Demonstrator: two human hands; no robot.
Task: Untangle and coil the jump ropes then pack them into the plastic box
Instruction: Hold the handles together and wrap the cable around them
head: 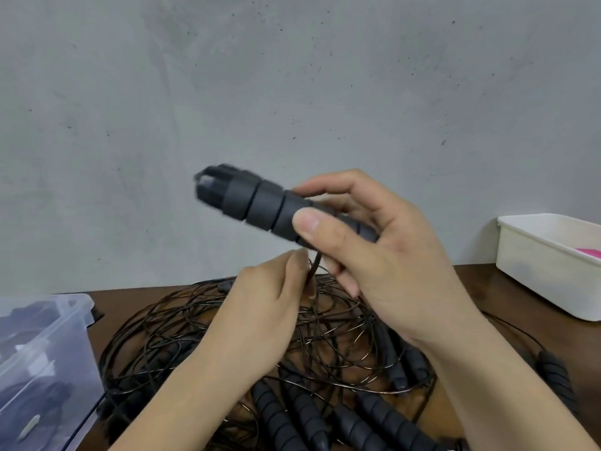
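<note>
Right hand [387, 255] is wrapped around a black ribbed foam jump rope handle [260, 203], held up off the brown wooden surface [481, 288]. Left hand [263, 307] pinches the thin black cord [314, 265] just under it. The rest is a tangled pile of black jump ropes [341, 336] on the surface below. The clear plastic box [65, 369] on the left has dark stuff in it, too blurry to tell what. The white plastic tub [536, 275] on the right has something pink [590, 252] inside.

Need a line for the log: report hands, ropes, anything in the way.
Right hand grips one black handle, raised. Left hand pinches its cord. Tangled ropes heaped on table beneath, uncoiled.
</note>
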